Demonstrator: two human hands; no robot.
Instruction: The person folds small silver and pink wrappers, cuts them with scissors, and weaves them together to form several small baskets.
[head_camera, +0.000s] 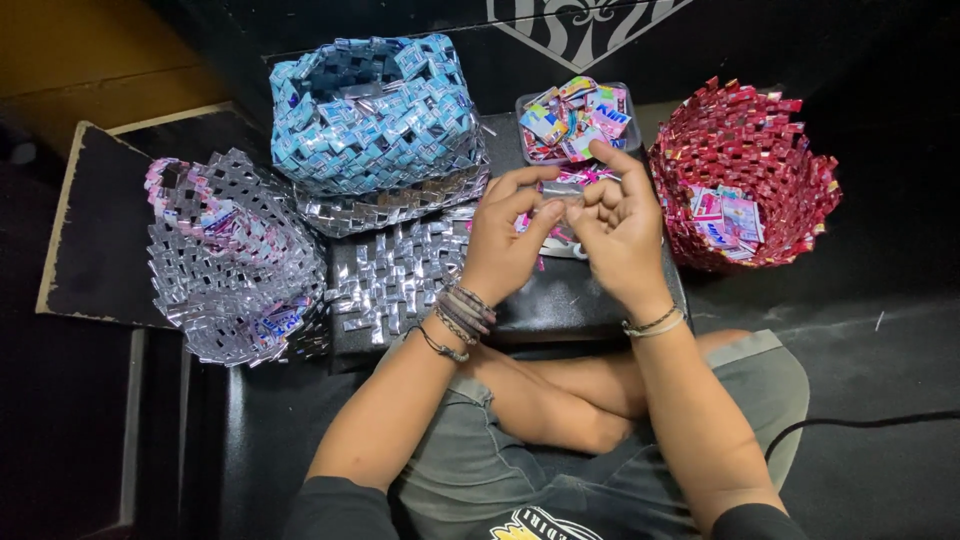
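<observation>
My left hand (506, 240) and my right hand (618, 228) meet above a low black box (590, 300) in front of my crossed legs. Together their fingertips pinch a small folded silver wrapper strip (562, 189). Just beyond the hands stands a clear plastic tray (527, 108) filled with colourful folded wrapper pieces. A flat woven silver mat (400, 270) lies on the box left of my left hand.
A blue woven wrapper basket (372, 110) sits at the back. A silver and pink woven basket (228, 260) lies at the left on a dark board (95, 230). A red woven basket (745, 165) holding wrappers stands at the right. A black cable (870, 422) crosses the floor.
</observation>
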